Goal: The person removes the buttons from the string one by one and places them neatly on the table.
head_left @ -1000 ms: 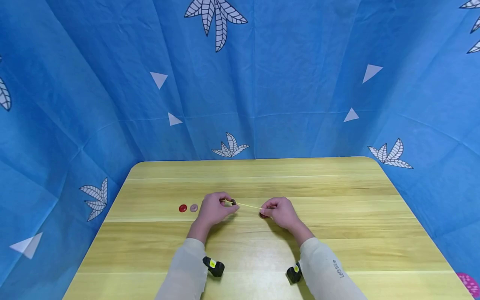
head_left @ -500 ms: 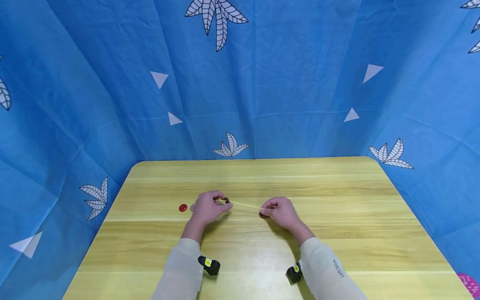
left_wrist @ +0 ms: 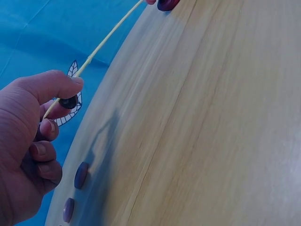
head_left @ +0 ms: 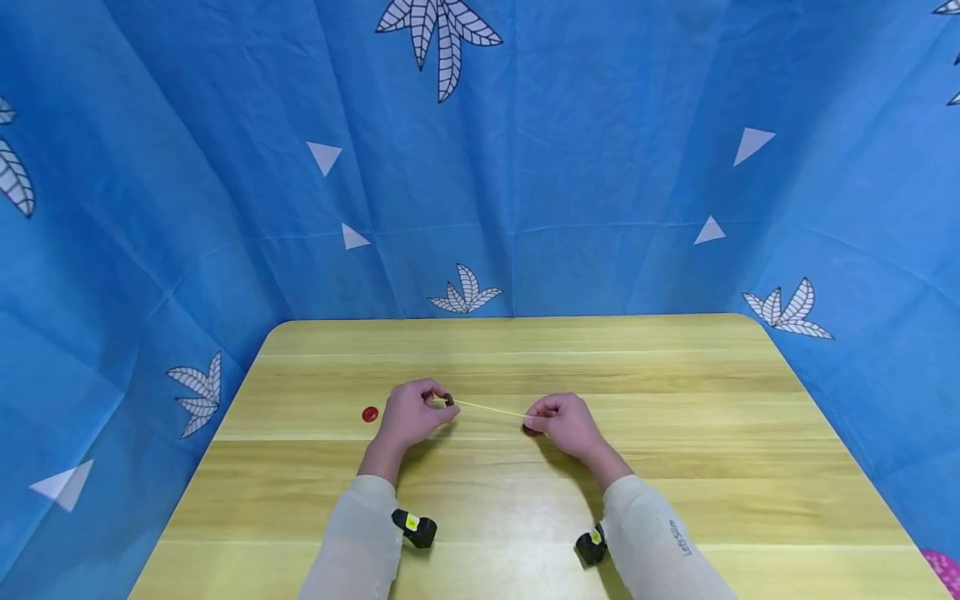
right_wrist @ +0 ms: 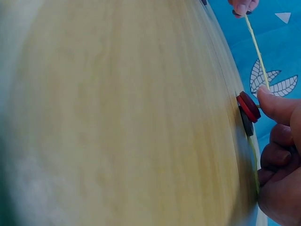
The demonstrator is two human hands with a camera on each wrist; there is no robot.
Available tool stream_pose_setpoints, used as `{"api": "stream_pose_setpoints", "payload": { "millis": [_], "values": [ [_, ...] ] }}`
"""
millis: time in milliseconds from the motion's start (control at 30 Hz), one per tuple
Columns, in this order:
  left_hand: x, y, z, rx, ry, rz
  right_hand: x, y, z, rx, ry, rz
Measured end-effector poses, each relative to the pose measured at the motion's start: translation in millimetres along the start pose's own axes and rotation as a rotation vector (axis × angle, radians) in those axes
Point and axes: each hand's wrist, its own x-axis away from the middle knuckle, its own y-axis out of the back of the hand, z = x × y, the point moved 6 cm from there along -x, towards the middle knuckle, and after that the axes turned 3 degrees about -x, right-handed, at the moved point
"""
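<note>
We see the left hand point(head_left: 408, 414) pinching a small, round, dark button point(left_wrist: 70, 102) between thumb and fingers, along with a thin yellow string point(head_left: 491, 409). The string runs taut above the pale wooden table point(head_left: 480, 500) to the right hand point(head_left: 564, 423), whose fingertips pinch it beside a stack of red and dark round buttons point(right_wrist: 248, 107). We find a round red button point(head_left: 370, 414) lying on the table near the left hand, and cannot tell whether the string passes through the dark button.
</note>
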Motion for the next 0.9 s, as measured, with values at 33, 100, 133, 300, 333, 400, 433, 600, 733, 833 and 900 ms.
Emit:
{"api": "stream_pose_setpoints", "payload": {
  "millis": [33,100,133,300,333,400,433,600,733,833,900],
  "values": [
    [0.3,0.6,0.6,0.002,0.004,0.002,0.0,0,0,0.002,-0.002,0.0],
    [0.9,2.0,1.9,0.013,0.015,0.005,0.1,0,-1,0.007,-0.006,-0.002],
    [1.0,2.7,3.0,0.015,0.021,0.006,0.1,0,0,0.011,-0.007,-0.001],
    [2.1,6.4,9.4,0.03,0.045,0.004,-0.5,0,1,0.014,-0.006,0.002],
    [2.5,7.3,10.6,0.032,0.047,0.002,-0.5,0,1,0.01,-0.009,0.002],
    [3.5,9.5,12.6,0.036,0.049,-0.001,-0.3,0,1,0.012,-0.008,0.001],
    [4.2,10.8,13.3,0.038,0.049,-0.002,-0.2,0,1,0.014,-0.008,0.0],
    [7.3,16.9,16.8,0.036,0.065,-0.002,-0.1,0,0,0.011,-0.004,-0.007],
    [8.8,20.3,21.4,0.012,0.094,-0.01,-0.8,0,-1,-0.01,0.001,-0.006],
    [9.6,22.4,23.6,0.0,0.097,-0.017,-0.9,0,0,-0.009,0.001,-0.008],
    [10.5,23.7,24.6,0.0,0.094,-0.019,-0.9,0,0,-0.005,-0.001,-0.011]
  ]
}}
